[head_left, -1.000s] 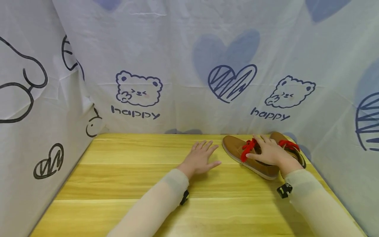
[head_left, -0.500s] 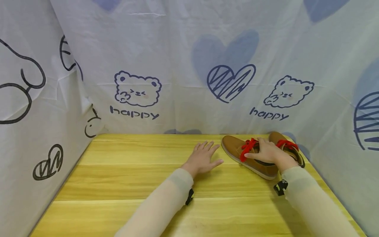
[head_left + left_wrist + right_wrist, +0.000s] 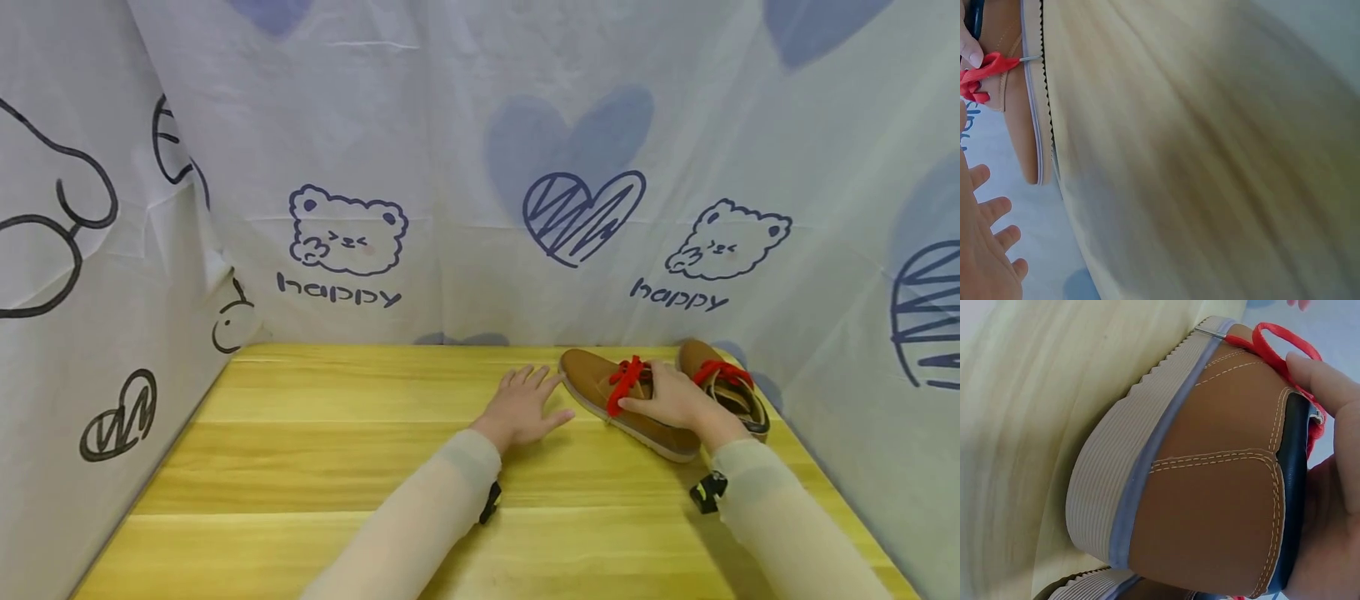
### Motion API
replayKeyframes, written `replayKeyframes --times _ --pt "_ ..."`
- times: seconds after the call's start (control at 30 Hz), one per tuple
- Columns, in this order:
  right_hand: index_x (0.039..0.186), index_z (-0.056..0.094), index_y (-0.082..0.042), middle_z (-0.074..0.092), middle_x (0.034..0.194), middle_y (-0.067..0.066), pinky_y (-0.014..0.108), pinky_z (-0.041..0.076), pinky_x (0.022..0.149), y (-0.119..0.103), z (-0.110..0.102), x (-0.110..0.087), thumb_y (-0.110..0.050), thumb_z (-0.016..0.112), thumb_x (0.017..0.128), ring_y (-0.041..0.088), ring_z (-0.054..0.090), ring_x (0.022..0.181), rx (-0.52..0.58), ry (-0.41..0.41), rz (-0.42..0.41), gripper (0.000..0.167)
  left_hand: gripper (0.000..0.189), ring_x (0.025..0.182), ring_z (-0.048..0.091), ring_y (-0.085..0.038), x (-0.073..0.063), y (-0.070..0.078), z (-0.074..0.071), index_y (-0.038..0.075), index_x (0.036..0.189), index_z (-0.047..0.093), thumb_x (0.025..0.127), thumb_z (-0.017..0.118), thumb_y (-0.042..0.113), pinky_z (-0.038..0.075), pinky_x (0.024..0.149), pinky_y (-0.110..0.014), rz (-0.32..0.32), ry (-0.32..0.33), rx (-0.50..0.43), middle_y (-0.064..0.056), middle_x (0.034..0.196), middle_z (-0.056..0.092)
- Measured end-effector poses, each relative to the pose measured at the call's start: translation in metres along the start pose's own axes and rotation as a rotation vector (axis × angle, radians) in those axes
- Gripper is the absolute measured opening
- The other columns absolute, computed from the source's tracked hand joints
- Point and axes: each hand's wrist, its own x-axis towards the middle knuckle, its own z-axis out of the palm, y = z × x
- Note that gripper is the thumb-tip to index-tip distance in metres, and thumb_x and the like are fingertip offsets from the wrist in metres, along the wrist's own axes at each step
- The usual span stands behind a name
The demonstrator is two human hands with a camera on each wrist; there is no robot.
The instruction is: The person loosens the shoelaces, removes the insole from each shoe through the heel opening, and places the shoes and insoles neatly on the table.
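Observation:
A tan leather shoe with red laces and a pale sole lies on the table, toe pointing to the back left. My right hand grips it from above at the opening, thumb by the laces and fingers bent down over the far side. In the right wrist view the thumb lies against the red bow, and the other fingertips are hidden behind the dark collar. My left hand is spread above the table, left of the shoe's toe, holding nothing.
Right behind the gripped shoe stands its mate, another tan shoe with red laces. A white cloth printed with bears and hearts hangs at the back and both sides of the wooden table.
My right hand has lowered, its fingers bending from stretched out to curled at the shoe's opening. My left hand has drifted slightly right toward the toe. The shoe has barely shifted.

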Motion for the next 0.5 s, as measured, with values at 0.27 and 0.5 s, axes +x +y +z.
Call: replayKeyframes --times 0.27,0.5 --pt "0.130 0.041 0.017 0.054 0.122 0.036 0.061 0.045 0.098 0.000 0.000 0.000 -0.055 0.070 0.088 0.052 0.054 0.113 -0.037 0.015 -0.020 0.089 0.071 0.153 0.013 -0.029 0.008 0.008 -0.001 0.032 0.162 0.018 0.101 0.027 0.067 0.010 0.122 -0.052 0.003 -0.046 0.050 -0.002 0.167 0.017" --pt "0.130 0.043 0.017 0.055 0.123 0.035 0.062 0.045 0.097 0.002 0.004 -0.001 -0.055 0.071 0.088 0.051 0.055 0.113 -0.030 0.027 -0.059 0.088 0.071 0.153 0.015 -0.027 0.011 0.014 -0.003 0.034 0.162 0.016 0.100 0.024 0.069 0.011 0.123 -0.049 0.003 -0.052 0.103 0.001 0.167 0.017"
